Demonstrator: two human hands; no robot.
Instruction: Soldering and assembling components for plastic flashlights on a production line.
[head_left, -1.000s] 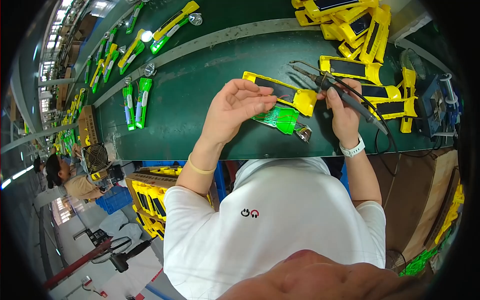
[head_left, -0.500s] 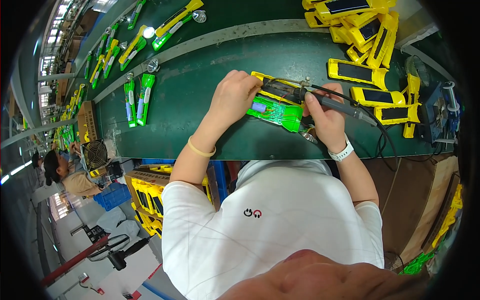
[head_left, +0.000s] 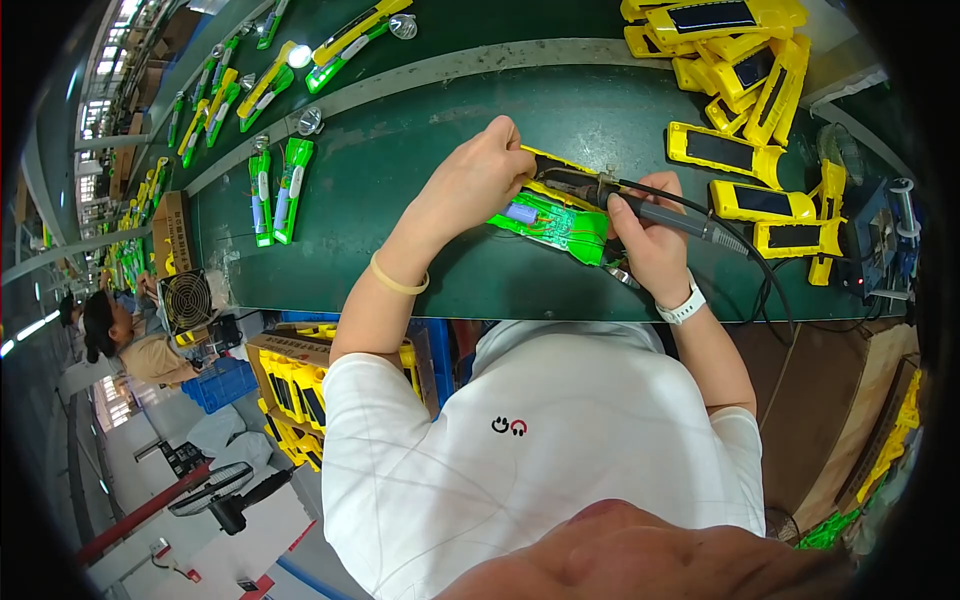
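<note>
In front of me on the bench lies an opened solar flashlight: a yellow casing half [head_left: 568, 197], hollow side up, beside a green half [head_left: 560, 232] with a circuit board, thin wires and a blue cylindrical battery [head_left: 521, 213]. A shiny lamp head [head_left: 621, 276], partly hidden, sits at the green half's right end. My right hand [head_left: 655, 250] is closed around a dark soldering iron [head_left: 672, 217], its front end over the yellow half. My left hand [head_left: 478, 182] pinches at that half's left end; what its fingertips hold is hidden.
Yellow casings with dark panels [head_left: 725, 150] are piled at the right, near a blue soldering station [head_left: 868, 235]. Black cable [head_left: 765, 285] trails from the iron. Several green-and-yellow flashlight parts [head_left: 290, 190] lie left. A fan [head_left: 188, 303] and another person [head_left: 150, 350] are farther left.
My left hand has risen slightly, with its knuckles higher and its fingers curled more. The soldering iron stays over the yellow half. The whole view has shifted a little.
</note>
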